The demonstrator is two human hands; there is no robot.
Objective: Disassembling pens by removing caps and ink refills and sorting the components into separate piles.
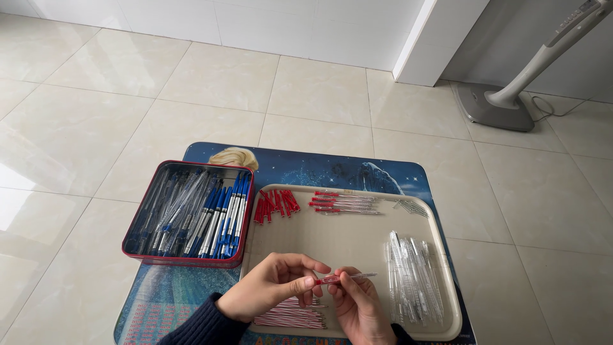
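Observation:
My left hand and my right hand meet over the near part of a beige tray. Together they pinch a thin pen part with a red end, its clear tip pointing right. Under my hands lies a pile of red-striped refills. On the tray sit red caps, a few red-tipped refills and a heap of clear pen barrels.
A red metal tin full of blue pens and clear tubes stands left of the tray. Both rest on a small blue picture-printed table. Around it is a pale tiled floor; a grey fan base stands far right.

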